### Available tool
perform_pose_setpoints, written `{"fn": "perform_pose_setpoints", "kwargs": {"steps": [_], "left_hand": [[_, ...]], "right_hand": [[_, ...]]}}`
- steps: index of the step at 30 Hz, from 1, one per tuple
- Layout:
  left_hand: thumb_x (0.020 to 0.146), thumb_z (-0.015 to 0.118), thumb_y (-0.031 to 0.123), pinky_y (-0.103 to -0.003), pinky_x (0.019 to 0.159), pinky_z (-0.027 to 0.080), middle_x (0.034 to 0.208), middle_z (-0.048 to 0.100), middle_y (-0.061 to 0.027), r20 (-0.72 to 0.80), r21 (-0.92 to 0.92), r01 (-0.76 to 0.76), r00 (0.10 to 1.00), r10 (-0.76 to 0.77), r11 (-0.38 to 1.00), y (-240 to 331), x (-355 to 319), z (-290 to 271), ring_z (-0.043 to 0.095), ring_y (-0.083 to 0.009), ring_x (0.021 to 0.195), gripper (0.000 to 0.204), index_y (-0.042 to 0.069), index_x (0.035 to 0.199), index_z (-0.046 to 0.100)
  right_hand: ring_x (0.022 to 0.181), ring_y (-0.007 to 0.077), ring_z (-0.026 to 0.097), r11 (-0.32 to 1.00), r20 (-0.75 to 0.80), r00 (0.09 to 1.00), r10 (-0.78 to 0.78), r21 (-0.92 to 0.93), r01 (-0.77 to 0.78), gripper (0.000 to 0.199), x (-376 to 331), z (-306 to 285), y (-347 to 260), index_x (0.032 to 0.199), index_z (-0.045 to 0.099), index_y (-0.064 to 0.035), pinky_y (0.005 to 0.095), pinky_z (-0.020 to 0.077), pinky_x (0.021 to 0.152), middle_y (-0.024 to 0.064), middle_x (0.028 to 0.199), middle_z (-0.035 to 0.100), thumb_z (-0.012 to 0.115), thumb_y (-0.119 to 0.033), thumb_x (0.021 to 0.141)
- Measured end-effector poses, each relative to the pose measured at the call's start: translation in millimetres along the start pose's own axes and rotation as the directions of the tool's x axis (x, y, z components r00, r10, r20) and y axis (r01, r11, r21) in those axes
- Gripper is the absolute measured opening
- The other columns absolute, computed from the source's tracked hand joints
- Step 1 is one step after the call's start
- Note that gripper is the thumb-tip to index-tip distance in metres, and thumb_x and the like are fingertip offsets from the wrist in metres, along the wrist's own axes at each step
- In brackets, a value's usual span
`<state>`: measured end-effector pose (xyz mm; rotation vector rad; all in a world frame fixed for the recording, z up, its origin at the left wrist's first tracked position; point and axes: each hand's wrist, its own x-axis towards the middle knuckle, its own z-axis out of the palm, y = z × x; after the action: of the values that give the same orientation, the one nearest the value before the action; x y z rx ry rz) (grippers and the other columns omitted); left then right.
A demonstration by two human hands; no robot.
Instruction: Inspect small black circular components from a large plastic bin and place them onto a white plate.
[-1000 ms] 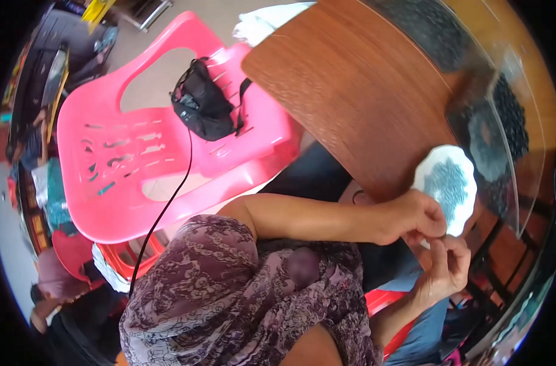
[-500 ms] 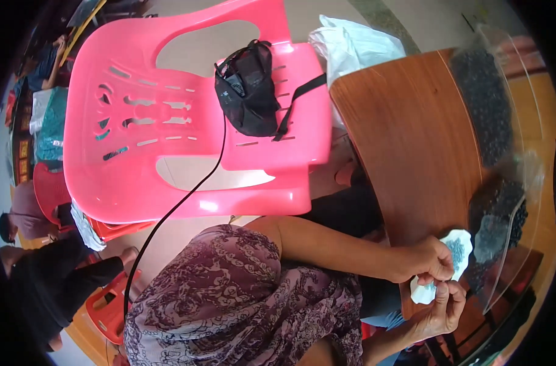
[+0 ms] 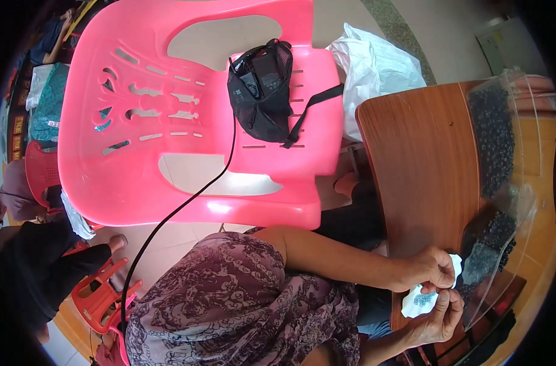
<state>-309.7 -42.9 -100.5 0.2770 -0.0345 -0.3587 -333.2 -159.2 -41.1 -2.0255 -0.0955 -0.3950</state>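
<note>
My left hand is the upper of the two in the head view, its thumb and fingertips pinched together. Just below it my right hand has its fingers bent in, the tips meeting those of the left. What they pinch is too small to make out. Under both hands lies a white wavy-edged dish, partly covered by them. Small blue-grey bits lie in its visible lower part. The dish rests at the edge of a brown wooden tabletop.
Clear plastic bags of small dark pieces lie along the table's far side. A pink plastic chair holds a black mesh pouch with a cable. A white sack stands beside the table. People and red chairs are behind.
The whole view has shifted slightly. My hands stay together over the dish; more of its lower part with the small bits shows now, and less of its upper part.
</note>
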Motion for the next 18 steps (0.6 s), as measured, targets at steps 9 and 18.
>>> {"fn": "perform_pose_setpoints", "kwargs": {"steps": [9, 18], "left_hand": [[0.078, 0.067, 0.012, -0.019, 0.044, 0.035, 0.070, 0.055, -0.0024, 0.016, 0.004, -0.019, 1.000, 0.018, 1.000, 2, -1, 2, 0.045, -0.0053, 0.052, 0.016, -0.001, 0.081, 0.058], [0.080, 0.066, 0.012, -0.020, 0.043, 0.035, 0.069, 0.054, -0.0030, 0.030, -0.025, -0.006, 1.000, 0.007, 1.000, -5, -1, 1, 0.044, -0.0060, 0.049, 0.016, -0.002, 0.081, 0.058]], "right_hand": [[0.073, 0.0156, 0.055, 0.990, 0.105, 0.992, 0.066, 0.116, -0.078, 0.011, 8, -13, 2, 0.090, 0.058, 0.0039, 0.0263, 0.0477, 0.068, 0.0099, 0.083, 0.060, 0.062, -0.002, 0.082], [0.073, 0.0148, 0.054, 0.998, 0.033, 0.997, -0.063, 0.003, 0.063, 0.009, 1, -9, 5, 0.089, 0.058, 0.0055, 0.0262, 0.0470, 0.068, 0.0095, 0.082, 0.059, 0.060, -0.001, 0.083]]}}
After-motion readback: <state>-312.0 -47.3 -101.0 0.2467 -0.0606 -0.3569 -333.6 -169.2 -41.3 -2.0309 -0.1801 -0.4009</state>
